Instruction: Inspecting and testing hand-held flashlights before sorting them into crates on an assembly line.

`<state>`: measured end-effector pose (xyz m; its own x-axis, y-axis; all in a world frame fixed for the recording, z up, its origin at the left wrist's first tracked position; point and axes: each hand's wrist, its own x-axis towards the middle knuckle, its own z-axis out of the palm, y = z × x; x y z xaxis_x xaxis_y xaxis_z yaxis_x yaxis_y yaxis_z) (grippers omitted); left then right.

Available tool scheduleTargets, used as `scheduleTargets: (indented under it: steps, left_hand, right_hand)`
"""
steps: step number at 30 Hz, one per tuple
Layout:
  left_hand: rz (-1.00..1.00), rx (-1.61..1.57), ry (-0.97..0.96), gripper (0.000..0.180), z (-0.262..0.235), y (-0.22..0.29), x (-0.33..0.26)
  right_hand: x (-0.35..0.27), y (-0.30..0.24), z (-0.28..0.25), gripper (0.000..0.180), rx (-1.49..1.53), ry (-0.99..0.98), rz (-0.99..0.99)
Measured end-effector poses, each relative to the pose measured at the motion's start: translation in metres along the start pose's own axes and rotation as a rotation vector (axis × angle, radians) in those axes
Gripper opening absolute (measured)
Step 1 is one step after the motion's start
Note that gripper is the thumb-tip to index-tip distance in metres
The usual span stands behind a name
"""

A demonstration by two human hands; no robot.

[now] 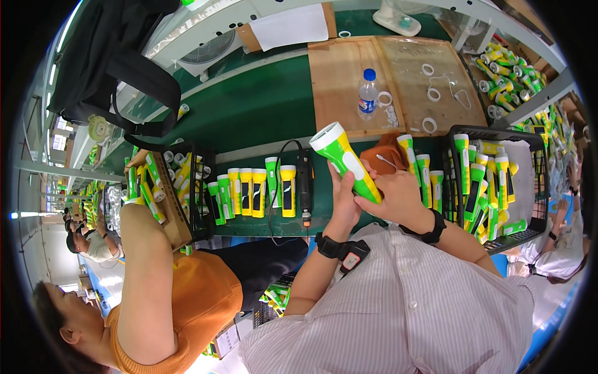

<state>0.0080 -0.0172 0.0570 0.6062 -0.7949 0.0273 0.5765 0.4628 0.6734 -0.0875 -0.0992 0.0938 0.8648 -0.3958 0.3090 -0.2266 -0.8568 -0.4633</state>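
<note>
A green, white and yellow flashlight [344, 159] is held up tilted, its wide white head toward the upper left. My left hand [344, 198] wraps round its body from below. The fingers of my right hand [398, 194] are closed against its yellow tail end, so both hands grip it. Just left of my hands an electric screwdriver [304, 187] lies on the green bench with its tip toward me. Left of that stands a row of several similar flashlights [258, 193]. Close by my right hand are more upright flashlights [423, 174] and a brown cloth [381, 153] with a white cable end.
A black crate [541, 181] full of flashlights stands at right; another crate [202, 218] is at left, beside a co-worker in an orange top [205, 293]. Behind my hands are wooden boards [339, 81] with a water bottle [368, 93] and white rings [429, 124].
</note>
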Motion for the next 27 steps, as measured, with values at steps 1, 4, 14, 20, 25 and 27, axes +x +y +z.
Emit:
scheduleTargets:
  steps: [1, 4, 14, 20, 25, 27]
  left_hand:
    - [0.026, 0.018, -0.038, 0.050, 0.000, -0.002, 0.000]
    - [0.037, -0.017, -0.110, 0.049, -0.003, -0.003, 0.000]
    - [-0.195, -0.152, 0.110, 0.049, -0.002, -0.005, -0.004]
    - [-0.098, -0.061, 0.018, 0.071, 0.004, -0.003, -0.010]
    - [-0.005, 0.036, -0.023, 0.079, 0.003, -0.004, -0.010]
    - [-0.004, -0.001, -0.021, 0.077, 0.003, -0.005, -0.008]
  right_hand:
    - [0.000, -0.002, 0.000, 0.042, -0.037, 0.001, -0.003]
    - [-0.002, -0.006, -0.001, 0.047, -0.122, -0.008, -0.013]
    - [-0.005, -0.009, -0.002, 0.050, -0.157, -0.030, 0.054]
    - [-0.008, -0.013, -0.015, 0.043, -0.083, -0.013, 0.050]
    - [-0.010, -0.016, -0.013, 0.039, 0.035, 0.006, 0.046]
    - [-0.011, -0.015, -0.010, 0.041, 0.055, 0.026, 0.042]
